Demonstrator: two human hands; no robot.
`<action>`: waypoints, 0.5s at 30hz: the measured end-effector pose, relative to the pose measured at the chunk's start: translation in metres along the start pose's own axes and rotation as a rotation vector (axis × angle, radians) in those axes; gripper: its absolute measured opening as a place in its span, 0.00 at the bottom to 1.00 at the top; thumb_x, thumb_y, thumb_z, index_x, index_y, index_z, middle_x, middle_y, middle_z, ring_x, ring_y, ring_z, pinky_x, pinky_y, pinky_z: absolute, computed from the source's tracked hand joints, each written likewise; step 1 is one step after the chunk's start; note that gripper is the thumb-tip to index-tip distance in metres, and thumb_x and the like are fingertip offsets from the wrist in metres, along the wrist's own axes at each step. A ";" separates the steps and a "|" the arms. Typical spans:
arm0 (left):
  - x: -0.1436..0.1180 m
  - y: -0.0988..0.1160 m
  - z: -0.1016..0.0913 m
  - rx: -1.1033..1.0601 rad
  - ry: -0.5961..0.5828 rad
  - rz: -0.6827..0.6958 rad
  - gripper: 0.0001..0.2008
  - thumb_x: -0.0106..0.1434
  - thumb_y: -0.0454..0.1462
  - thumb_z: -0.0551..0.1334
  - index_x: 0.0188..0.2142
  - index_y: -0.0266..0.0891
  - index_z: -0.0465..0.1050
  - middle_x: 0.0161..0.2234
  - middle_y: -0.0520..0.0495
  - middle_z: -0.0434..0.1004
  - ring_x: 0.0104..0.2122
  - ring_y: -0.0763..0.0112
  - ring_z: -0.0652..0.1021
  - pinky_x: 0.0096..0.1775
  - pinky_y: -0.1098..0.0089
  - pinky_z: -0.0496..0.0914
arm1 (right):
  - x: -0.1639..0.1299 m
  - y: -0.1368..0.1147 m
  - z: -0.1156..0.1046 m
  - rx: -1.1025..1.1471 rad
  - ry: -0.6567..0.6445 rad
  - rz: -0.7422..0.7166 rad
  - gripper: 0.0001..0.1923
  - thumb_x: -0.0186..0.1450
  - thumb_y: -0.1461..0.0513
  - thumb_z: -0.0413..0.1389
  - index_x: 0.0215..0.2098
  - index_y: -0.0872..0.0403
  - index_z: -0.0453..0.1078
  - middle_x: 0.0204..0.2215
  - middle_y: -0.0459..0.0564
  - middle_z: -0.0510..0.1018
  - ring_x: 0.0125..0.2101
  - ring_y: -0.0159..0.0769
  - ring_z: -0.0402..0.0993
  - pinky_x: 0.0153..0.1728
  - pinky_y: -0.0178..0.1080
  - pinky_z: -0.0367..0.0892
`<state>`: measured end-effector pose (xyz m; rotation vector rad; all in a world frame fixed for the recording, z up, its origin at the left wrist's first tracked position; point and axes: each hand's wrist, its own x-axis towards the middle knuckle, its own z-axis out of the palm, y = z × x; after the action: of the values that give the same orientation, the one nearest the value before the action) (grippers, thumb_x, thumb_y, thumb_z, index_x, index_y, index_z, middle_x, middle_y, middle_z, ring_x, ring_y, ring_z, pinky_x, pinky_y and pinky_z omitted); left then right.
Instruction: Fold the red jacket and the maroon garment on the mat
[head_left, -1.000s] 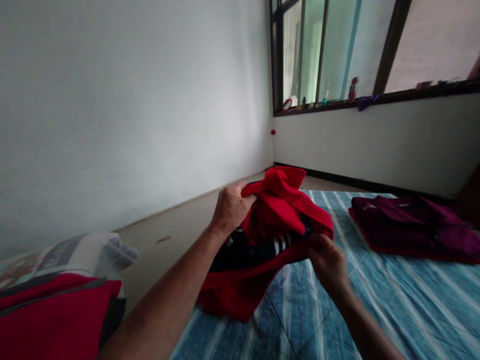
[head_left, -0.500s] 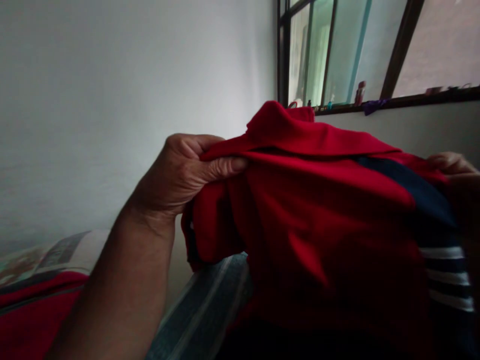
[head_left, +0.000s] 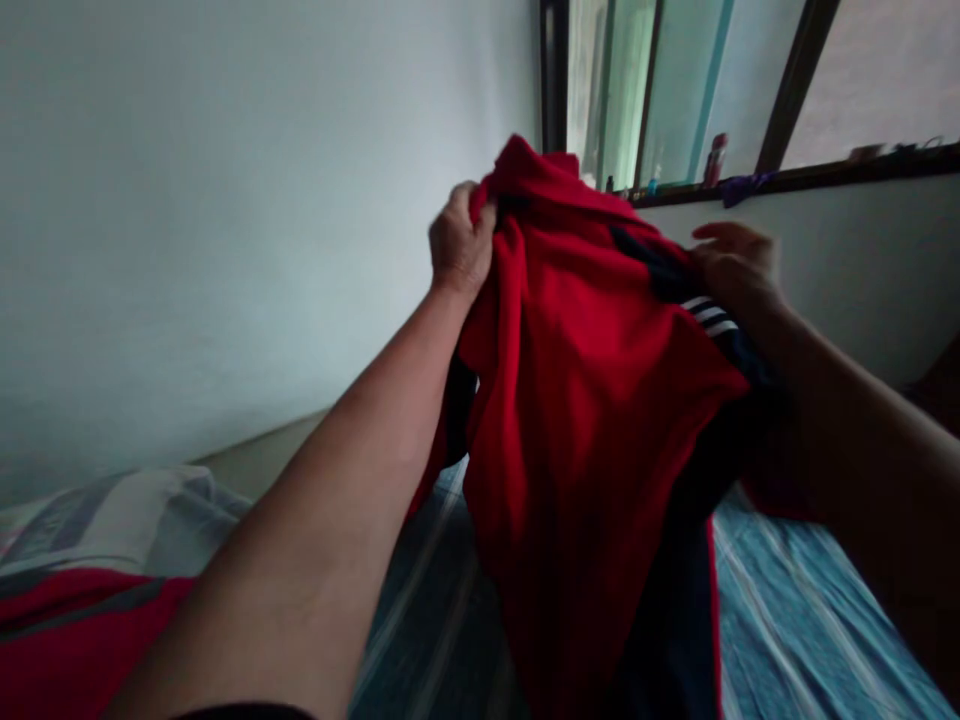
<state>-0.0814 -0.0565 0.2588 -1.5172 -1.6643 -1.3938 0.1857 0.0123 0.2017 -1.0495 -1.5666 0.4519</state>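
A red garment [head_left: 592, 400] with navy panels and white stripes hangs in the air in front of me, above a bed with a blue striped cover [head_left: 795, 620]. My left hand [head_left: 459, 240] grips its upper left edge in a fist. My right hand [head_left: 739, 268] holds the garment's upper right part by the striped navy band, with some fingers loosely extended. The cloth drapes down between my arms and hides the middle of the bed.
Another red cloth [head_left: 67, 640] and a patterned pillow [head_left: 112, 510] lie at the lower left. A white wall stands to the left. A dark-framed window [head_left: 675, 90] sits at the back, with small bottles on its sill [head_left: 825, 175].
Both hands have lifted the red garment off the bed and moved it up and away from my face. It now hangs spread between them. The purple clothes on the right are out of sight.
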 end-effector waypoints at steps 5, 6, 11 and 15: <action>-0.087 -0.048 0.051 0.244 -0.536 -0.001 0.16 0.64 0.40 0.55 0.48 0.35 0.66 0.55 0.40 0.67 0.56 0.64 0.65 0.53 0.67 0.59 | -0.027 0.075 0.042 -0.289 -0.218 0.018 0.18 0.58 0.62 0.53 0.46 0.61 0.71 0.37 0.57 0.77 0.38 0.41 0.72 0.40 0.41 0.62; -0.112 -0.058 0.049 0.244 -0.625 0.002 0.12 0.64 0.39 0.54 0.45 0.37 0.69 0.51 0.42 0.70 0.53 0.65 0.67 0.52 0.68 0.60 | -0.046 0.089 0.044 -0.313 -0.298 0.003 0.15 0.59 0.62 0.53 0.43 0.59 0.73 0.34 0.54 0.78 0.36 0.39 0.72 0.38 0.39 0.63; -0.216 -0.109 0.012 0.276 -0.909 -0.169 0.08 0.56 0.37 0.60 0.21 0.40 0.68 0.22 0.49 0.74 0.29 0.65 0.76 0.33 0.70 0.65 | -0.143 0.149 0.033 -0.404 -0.658 0.023 0.11 0.59 0.58 0.53 0.35 0.53 0.75 0.24 0.47 0.76 0.25 0.36 0.72 0.27 0.35 0.60; -0.256 -0.134 -0.010 0.249 -0.965 -0.317 0.11 0.59 0.39 0.57 0.23 0.38 0.69 0.20 0.50 0.72 0.26 0.65 0.75 0.29 0.70 0.64 | -0.189 0.172 0.018 -0.501 -0.726 0.101 0.18 0.62 0.54 0.49 0.42 0.54 0.72 0.26 0.50 0.77 0.28 0.41 0.74 0.27 0.37 0.59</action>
<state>-0.1404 -0.1569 -0.0060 -1.9717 -2.6023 -0.4995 0.2265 -0.0453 -0.0445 -1.4443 -2.3581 0.5611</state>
